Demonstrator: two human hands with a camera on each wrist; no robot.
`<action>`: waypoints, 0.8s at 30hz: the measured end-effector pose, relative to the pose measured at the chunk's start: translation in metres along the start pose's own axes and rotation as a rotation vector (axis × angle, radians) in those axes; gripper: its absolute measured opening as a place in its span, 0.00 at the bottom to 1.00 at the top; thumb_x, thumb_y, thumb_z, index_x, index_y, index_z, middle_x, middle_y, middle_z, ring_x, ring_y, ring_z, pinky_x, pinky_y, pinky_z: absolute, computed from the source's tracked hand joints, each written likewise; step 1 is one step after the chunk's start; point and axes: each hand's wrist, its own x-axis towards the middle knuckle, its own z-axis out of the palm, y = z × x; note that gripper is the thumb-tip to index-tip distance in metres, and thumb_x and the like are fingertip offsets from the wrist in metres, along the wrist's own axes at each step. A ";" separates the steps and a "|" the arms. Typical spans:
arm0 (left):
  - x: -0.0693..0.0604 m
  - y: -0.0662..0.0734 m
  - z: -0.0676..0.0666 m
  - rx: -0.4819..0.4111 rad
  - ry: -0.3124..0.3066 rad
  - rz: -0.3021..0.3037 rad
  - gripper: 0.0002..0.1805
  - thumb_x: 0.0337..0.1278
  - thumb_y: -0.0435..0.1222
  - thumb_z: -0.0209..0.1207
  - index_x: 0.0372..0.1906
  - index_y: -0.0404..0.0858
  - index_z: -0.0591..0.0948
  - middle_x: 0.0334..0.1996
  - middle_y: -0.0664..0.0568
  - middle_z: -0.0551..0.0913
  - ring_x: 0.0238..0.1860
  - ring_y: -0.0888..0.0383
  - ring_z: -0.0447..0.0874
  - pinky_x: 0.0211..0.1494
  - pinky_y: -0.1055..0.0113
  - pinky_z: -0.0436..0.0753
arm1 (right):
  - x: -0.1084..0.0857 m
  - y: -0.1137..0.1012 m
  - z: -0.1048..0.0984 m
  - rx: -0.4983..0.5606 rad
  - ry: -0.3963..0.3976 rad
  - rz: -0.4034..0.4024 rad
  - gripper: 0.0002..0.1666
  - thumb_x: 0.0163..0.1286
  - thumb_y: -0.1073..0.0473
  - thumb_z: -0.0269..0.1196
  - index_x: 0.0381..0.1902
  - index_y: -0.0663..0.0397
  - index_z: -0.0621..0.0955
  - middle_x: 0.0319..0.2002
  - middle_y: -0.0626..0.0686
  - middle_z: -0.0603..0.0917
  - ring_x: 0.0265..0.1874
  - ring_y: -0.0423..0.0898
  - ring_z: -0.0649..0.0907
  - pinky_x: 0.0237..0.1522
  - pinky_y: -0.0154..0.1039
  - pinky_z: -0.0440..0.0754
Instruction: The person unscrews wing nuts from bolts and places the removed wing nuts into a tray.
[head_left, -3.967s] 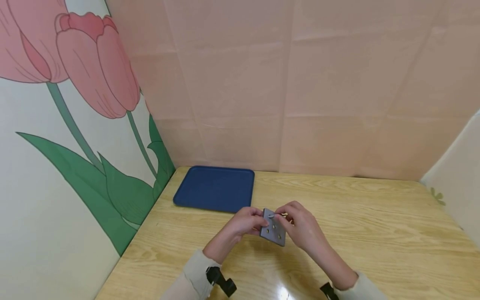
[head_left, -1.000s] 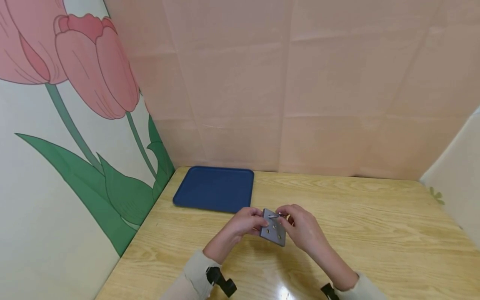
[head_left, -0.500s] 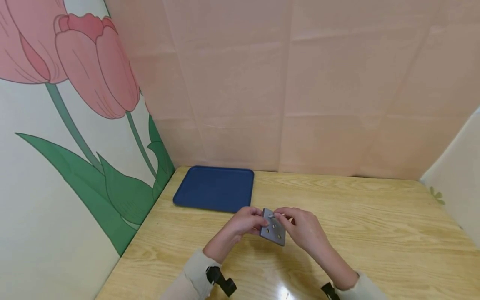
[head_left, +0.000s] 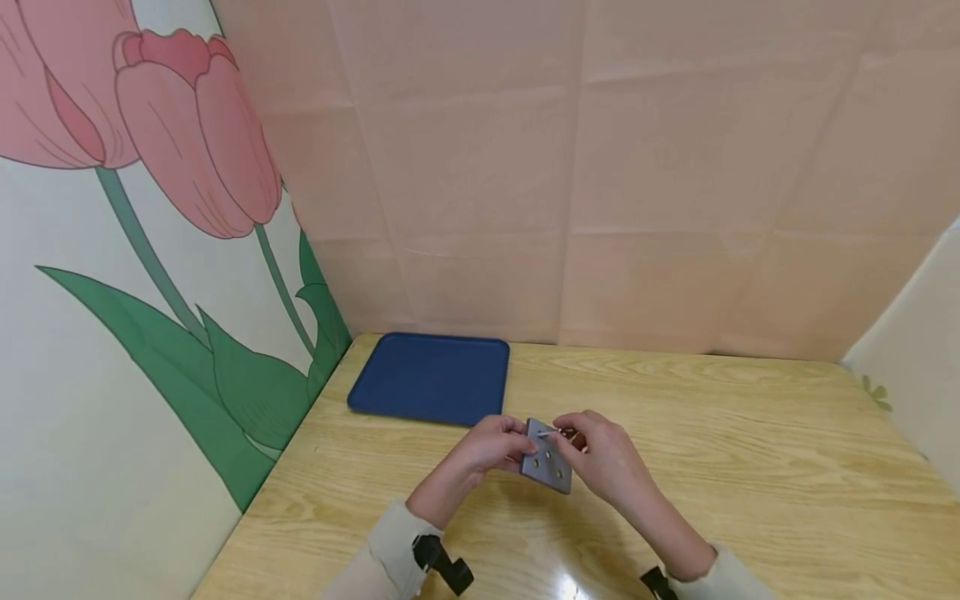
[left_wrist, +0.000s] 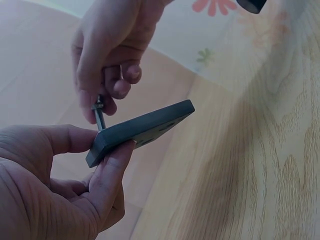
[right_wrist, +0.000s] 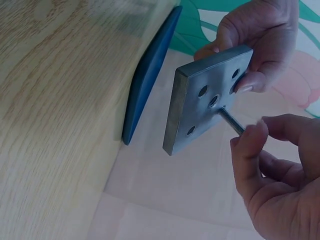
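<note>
My left hand (head_left: 489, 446) pinches one edge of a square grey metal plate (head_left: 546, 468) between thumb and fingers, holding it tilted above the table. Several round holes pierce the plate, as the right wrist view shows. A thin threaded bolt (right_wrist: 231, 121) stands out from the plate's face near the edge that the left hand holds. My right hand (head_left: 603, 457) pinches the bolt's outer end between thumb and fingertip. In the left wrist view, a wider part of the bolt (left_wrist: 98, 106) shows between the right fingers. How deep the bolt sits in the plate cannot be seen.
A blue tray (head_left: 431, 379) lies at the back left of the wooden table (head_left: 712, 467), just beyond the left hand. A pinkish cloth (head_left: 637, 208) hangs behind the table. A tulip-printed panel (head_left: 187, 167) stands to the left. Black straps (head_left: 442, 562) sit on the sleeves.
The right fingers have shifted back and forth along the bolt. Half a second ago they were nearer the plate; now more of the shank shows. Left hand and plate stay almost in place.
</note>
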 end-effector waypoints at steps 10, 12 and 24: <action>-0.001 -0.001 0.001 -0.004 0.004 0.013 0.12 0.59 0.29 0.63 0.47 0.28 0.82 0.32 0.46 0.87 0.31 0.58 0.86 0.38 0.62 0.88 | -0.001 0.000 0.000 0.048 -0.013 0.010 0.13 0.65 0.68 0.67 0.49 0.61 0.85 0.44 0.56 0.85 0.38 0.48 0.87 0.35 0.39 0.87; -0.001 -0.001 0.001 -0.010 0.005 0.013 0.12 0.58 0.28 0.63 0.46 0.28 0.82 0.32 0.46 0.87 0.30 0.58 0.85 0.37 0.63 0.88 | -0.001 0.001 0.000 0.042 -0.011 0.009 0.13 0.65 0.70 0.67 0.48 0.60 0.85 0.44 0.55 0.85 0.39 0.48 0.87 0.35 0.39 0.87; -0.001 -0.007 0.000 0.003 0.013 -0.003 0.12 0.59 0.29 0.64 0.47 0.28 0.83 0.33 0.46 0.87 0.31 0.58 0.85 0.36 0.64 0.88 | 0.001 0.004 0.000 0.067 -0.027 0.022 0.14 0.66 0.68 0.69 0.49 0.55 0.85 0.36 0.51 0.88 0.33 0.44 0.86 0.33 0.37 0.86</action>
